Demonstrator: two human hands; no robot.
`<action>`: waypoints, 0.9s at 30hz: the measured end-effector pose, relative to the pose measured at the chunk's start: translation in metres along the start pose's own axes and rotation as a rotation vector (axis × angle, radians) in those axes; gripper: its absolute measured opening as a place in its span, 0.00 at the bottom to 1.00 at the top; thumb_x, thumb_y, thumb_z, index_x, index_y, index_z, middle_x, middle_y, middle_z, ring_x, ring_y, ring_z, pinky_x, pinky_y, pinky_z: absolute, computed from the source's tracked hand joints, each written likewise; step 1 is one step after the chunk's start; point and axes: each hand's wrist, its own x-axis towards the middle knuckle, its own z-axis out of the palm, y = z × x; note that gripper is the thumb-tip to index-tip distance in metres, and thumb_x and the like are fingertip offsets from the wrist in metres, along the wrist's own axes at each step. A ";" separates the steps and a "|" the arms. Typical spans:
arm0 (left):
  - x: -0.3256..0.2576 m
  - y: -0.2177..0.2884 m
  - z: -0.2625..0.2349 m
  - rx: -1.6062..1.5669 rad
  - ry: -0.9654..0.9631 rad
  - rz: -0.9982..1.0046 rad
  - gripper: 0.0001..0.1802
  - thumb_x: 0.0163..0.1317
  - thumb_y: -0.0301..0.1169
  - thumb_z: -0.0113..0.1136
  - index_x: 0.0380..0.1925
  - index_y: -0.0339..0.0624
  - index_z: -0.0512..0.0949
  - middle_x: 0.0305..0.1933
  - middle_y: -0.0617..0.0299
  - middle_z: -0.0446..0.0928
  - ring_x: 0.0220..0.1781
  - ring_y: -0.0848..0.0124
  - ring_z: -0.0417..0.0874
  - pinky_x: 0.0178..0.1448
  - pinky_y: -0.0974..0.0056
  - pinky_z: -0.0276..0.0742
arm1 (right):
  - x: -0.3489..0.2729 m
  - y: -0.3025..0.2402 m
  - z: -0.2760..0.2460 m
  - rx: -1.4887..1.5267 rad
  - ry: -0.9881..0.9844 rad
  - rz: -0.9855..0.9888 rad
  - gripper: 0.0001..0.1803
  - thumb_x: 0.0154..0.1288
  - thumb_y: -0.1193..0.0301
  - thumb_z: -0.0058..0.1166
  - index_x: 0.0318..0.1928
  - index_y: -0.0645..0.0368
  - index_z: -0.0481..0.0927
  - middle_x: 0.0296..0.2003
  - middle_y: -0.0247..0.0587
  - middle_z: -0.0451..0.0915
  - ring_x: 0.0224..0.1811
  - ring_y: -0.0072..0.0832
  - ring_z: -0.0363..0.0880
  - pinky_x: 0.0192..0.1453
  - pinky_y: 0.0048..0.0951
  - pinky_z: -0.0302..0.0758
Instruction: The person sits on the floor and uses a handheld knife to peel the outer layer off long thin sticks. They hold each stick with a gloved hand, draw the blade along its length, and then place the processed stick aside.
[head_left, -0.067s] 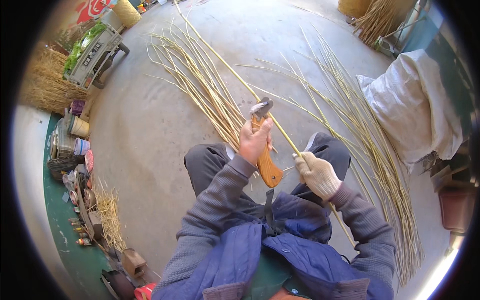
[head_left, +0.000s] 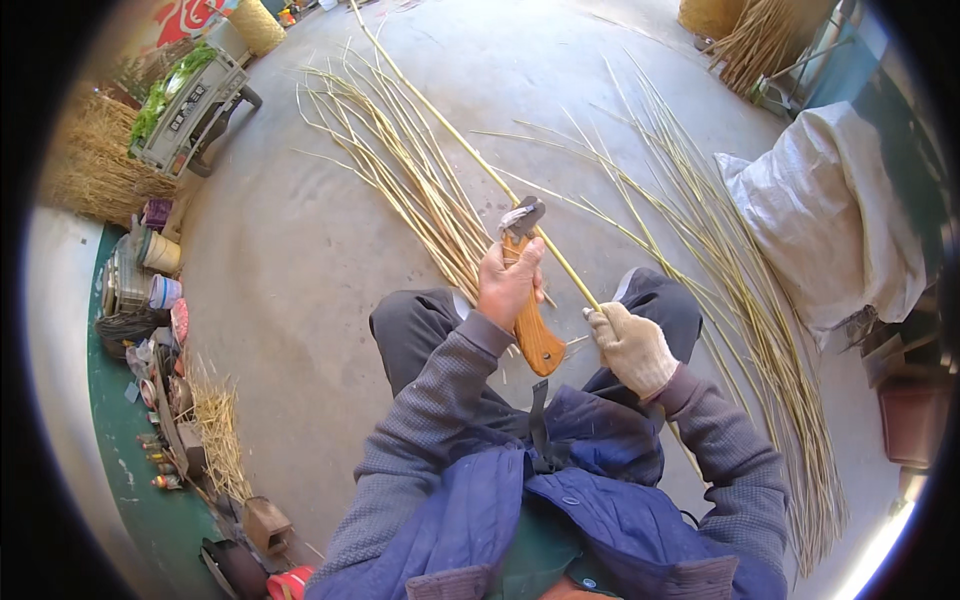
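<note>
My bare left hand (head_left: 508, 283) is closed around the orange-brown wooden handle of a tool (head_left: 538, 340) with a dark metal head. Against that head runs a long, thin yellow-green stick (head_left: 432, 110), slanting from the far floor down toward my right knee. A pale knitted glove covers my right hand (head_left: 634, 350), whose fingers are wrapped around the stick's near part. The stick's lower end comes out below my right wrist and is partly hidden by the sleeve. How the metal head meets the stick is too small to tell.
Yellowish sticks (head_left: 400, 190) lie spread ahead of my left knee. A longer greenish bundle (head_left: 745, 300) lies to my right, beside a white woven sack (head_left: 825, 215). At the far left stands a small cart (head_left: 190, 110) with greenery; straw (head_left: 215, 425) and assorted items line the left wall.
My right wrist has shifted very slightly, and its sleeve covers more of the stick's lower part. The left hand and the tool look the same.
</note>
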 end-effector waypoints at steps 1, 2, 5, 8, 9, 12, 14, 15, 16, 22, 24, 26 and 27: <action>0.005 0.006 -0.004 0.044 0.031 -0.004 0.13 0.74 0.41 0.70 0.41 0.43 0.82 0.24 0.68 0.76 0.18 0.78 0.76 0.22 0.70 0.76 | -0.003 0.014 0.012 -0.125 0.058 -0.107 0.12 0.83 0.64 0.52 0.51 0.60 0.81 0.30 0.41 0.81 0.25 0.33 0.82 0.31 0.36 0.78; 0.015 0.014 -0.014 0.082 0.060 -0.014 0.13 0.74 0.40 0.70 0.42 0.42 0.82 0.24 0.68 0.76 0.18 0.78 0.76 0.22 0.70 0.76 | -0.014 0.033 0.023 -0.253 0.112 -0.207 0.11 0.82 0.66 0.53 0.50 0.60 0.81 0.32 0.41 0.80 0.25 0.34 0.83 0.30 0.37 0.78; 0.066 0.042 -0.079 0.139 0.232 0.066 0.13 0.74 0.40 0.70 0.44 0.42 0.83 0.24 0.68 0.76 0.20 0.78 0.76 0.23 0.70 0.76 | -0.075 0.058 0.027 -0.468 0.168 -0.374 0.09 0.80 0.65 0.54 0.41 0.54 0.80 0.22 0.43 0.78 0.20 0.43 0.82 0.25 0.46 0.76; 0.089 0.085 -0.111 0.137 0.220 0.081 0.13 0.74 0.40 0.70 0.45 0.42 0.83 0.25 0.69 0.75 0.21 0.79 0.76 0.23 0.71 0.76 | -0.138 0.060 0.004 -0.316 0.152 -0.219 0.02 0.72 0.69 0.57 0.39 0.50 0.80 0.21 0.41 0.77 0.22 0.43 0.81 0.27 0.47 0.75; 0.089 0.098 -0.106 0.185 0.174 0.072 0.13 0.74 0.40 0.70 0.45 0.42 0.83 0.25 0.69 0.75 0.21 0.79 0.75 0.24 0.71 0.76 | -0.144 0.057 -0.005 -0.306 0.126 -0.197 0.02 0.72 0.69 0.57 0.39 0.50 0.80 0.21 0.41 0.77 0.22 0.44 0.81 0.27 0.47 0.75; 0.098 0.106 -0.093 0.162 0.106 0.118 0.14 0.74 0.40 0.70 0.46 0.41 0.82 0.26 0.69 0.75 0.22 0.79 0.75 0.24 0.71 0.75 | -0.154 0.050 -0.021 -0.251 0.028 -0.101 0.04 0.73 0.68 0.56 0.42 0.52 0.81 0.22 0.43 0.79 0.25 0.46 0.83 0.32 0.46 0.78; 0.095 0.105 -0.068 0.089 0.097 0.170 0.14 0.74 0.39 0.70 0.46 0.40 0.82 0.26 0.69 0.75 0.21 0.79 0.76 0.24 0.71 0.75 | -0.151 0.059 -0.019 -0.254 0.067 -0.085 0.06 0.74 0.68 0.55 0.46 0.53 0.82 0.24 0.44 0.81 0.28 0.46 0.85 0.34 0.45 0.80; 0.089 0.103 -0.059 0.092 0.089 0.161 0.14 0.75 0.39 0.69 0.46 0.40 0.82 0.26 0.68 0.76 0.21 0.79 0.76 0.24 0.71 0.75 | -0.150 0.062 -0.020 -0.255 0.085 -0.077 0.07 0.75 0.68 0.55 0.47 0.54 0.82 0.26 0.45 0.82 0.29 0.47 0.86 0.35 0.45 0.81; 0.083 0.103 -0.053 0.109 0.085 0.156 0.13 0.75 0.38 0.69 0.46 0.40 0.82 0.25 0.68 0.76 0.20 0.78 0.76 0.23 0.71 0.75 | -0.141 0.055 -0.024 -0.186 0.018 -0.041 0.11 0.76 0.66 0.57 0.52 0.55 0.82 0.27 0.48 0.84 0.30 0.47 0.88 0.35 0.44 0.83; 0.024 0.067 -0.015 0.184 -0.016 0.125 0.16 0.76 0.39 0.68 0.51 0.38 0.80 0.24 0.66 0.76 0.19 0.77 0.77 0.22 0.71 0.74 | -0.039 0.009 -0.027 0.068 0.005 -0.221 0.12 0.82 0.67 0.54 0.55 0.62 0.81 0.26 0.43 0.82 0.25 0.34 0.86 0.30 0.32 0.81; -0.002 0.053 0.000 0.206 -0.058 0.090 0.16 0.76 0.39 0.68 0.51 0.39 0.79 0.24 0.66 0.76 0.18 0.77 0.77 0.21 0.71 0.74 | -0.013 0.001 -0.021 0.029 0.057 -0.281 0.12 0.84 0.66 0.52 0.52 0.62 0.81 0.25 0.42 0.81 0.24 0.32 0.84 0.29 0.31 0.81; -0.026 0.042 0.012 0.190 -0.110 0.020 0.16 0.76 0.39 0.68 0.50 0.39 0.79 0.24 0.66 0.76 0.17 0.77 0.76 0.20 0.70 0.74 | 0.001 0.008 -0.011 -0.119 0.228 -0.495 0.13 0.84 0.64 0.52 0.49 0.61 0.81 0.23 0.45 0.80 0.23 0.40 0.84 0.28 0.36 0.80; -0.028 0.037 0.010 0.172 -0.107 0.018 0.16 0.76 0.39 0.68 0.50 0.39 0.79 0.24 0.66 0.76 0.17 0.77 0.76 0.19 0.70 0.74 | 0.005 0.010 -0.008 -0.140 0.281 -0.541 0.13 0.84 0.63 0.52 0.48 0.61 0.81 0.22 0.47 0.79 0.22 0.43 0.84 0.27 0.38 0.79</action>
